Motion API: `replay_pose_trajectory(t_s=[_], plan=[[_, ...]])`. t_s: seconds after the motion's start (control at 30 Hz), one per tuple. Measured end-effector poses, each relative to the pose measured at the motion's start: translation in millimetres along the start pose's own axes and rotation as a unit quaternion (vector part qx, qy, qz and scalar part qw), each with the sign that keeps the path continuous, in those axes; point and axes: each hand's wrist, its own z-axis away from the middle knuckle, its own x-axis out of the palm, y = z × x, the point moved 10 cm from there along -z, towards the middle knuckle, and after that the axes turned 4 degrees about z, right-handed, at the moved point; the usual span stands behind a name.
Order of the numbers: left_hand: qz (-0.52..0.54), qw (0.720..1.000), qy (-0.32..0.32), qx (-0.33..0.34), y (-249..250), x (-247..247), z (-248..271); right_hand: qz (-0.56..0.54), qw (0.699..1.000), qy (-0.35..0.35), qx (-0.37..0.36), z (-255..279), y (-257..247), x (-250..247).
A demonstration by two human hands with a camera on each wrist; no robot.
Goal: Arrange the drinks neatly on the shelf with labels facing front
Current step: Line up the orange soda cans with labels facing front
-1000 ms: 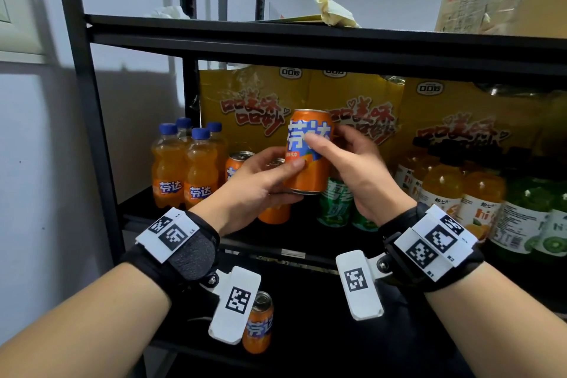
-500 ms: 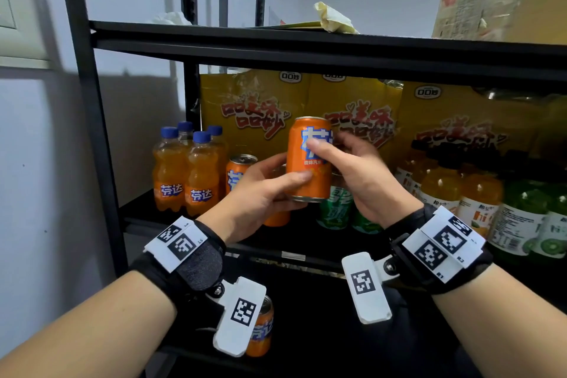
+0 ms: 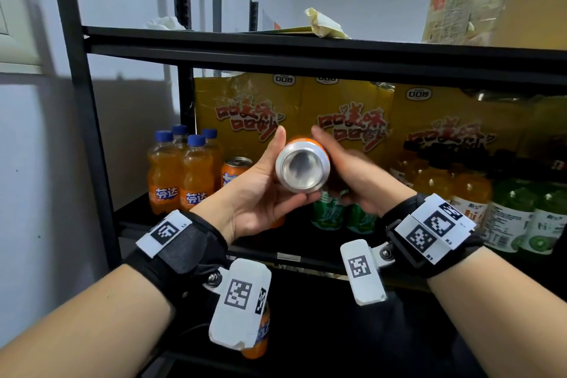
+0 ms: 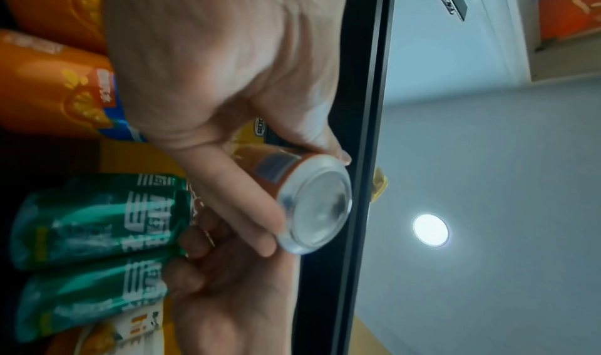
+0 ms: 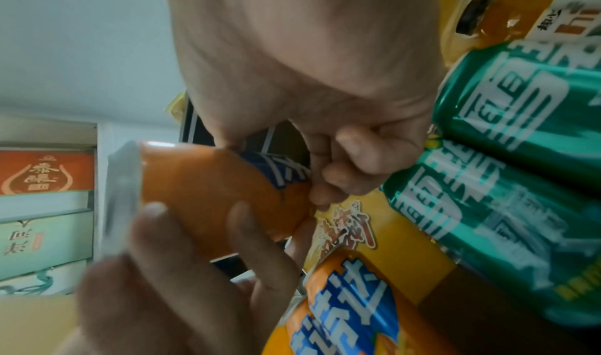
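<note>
An orange soda can is held in front of the middle shelf, tipped so its silver bottom faces me. My left hand grips it from the left, thumb on top and fingers underneath. My right hand grips its far end from the right, with fingers curled on the can near the blue label. The left wrist view shows the can between thumb and fingers. Another orange can stands on the shelf behind my left hand.
Orange soda bottles stand at the shelf's left, green cans behind my hands, juice bottles and green bottles to the right. Yellow snack bags line the back. One orange can sits on the lower shelf.
The can was upright with its blue label toward me; both hands have tipped it over, and its bottom now points at me. The hands sit slightly higher.
</note>
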Motion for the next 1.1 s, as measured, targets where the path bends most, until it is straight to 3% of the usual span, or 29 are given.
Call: replay_pose_trajectory(t_s=[0.27, 0.4, 0.53, 0.7, 0.8, 0.93, 1.0, 1.1], plan=[[-0.023, 0.999, 0.034, -0.004, -3.3, -8.1, -8.7, 0.063, 0.998, -0.017, -0.004, 2.7, 4.2, 4.8], [-0.092, 0.992, 0.066, 0.061, 6.2, -17.3, -7.3, -0.031, 0.999, -0.028, -0.028, 15.1, -7.1, 6.0], [-0.141, 0.98, 0.035, 0.133, 19.2, -10.9, -1.0, -0.069, 0.993, -0.064, -0.065, 23.8, -20.0, 7.3], [-0.209, 0.956, -0.025, 0.203, 27.8, 2.0, 5.4, -0.092, 0.988, -0.003, -0.124, 24.7, -29.0, -7.5], [-0.314, 0.914, -0.045, 0.254, 37.3, 10.1, 9.7, -0.072, 0.978, 0.032, -0.194, 30.1, -36.7, -12.8], [-0.477, 0.816, 0.0, 0.326, 48.7, 12.5, 10.0, -0.056, 0.959, 0.067, -0.271, 40.6, -42.3, -12.8], [-0.49, 0.784, 0.047, 0.378, 56.3, 9.0, 13.2, -0.039, 0.944, 0.091, -0.314, 49.0, -47.5, -11.3], [-0.501, 0.729, 0.057, 0.462, 61.2, 10.2, 20.2, -0.018, 0.924, 0.102, -0.368, 59.4, -50.4, -2.4]])
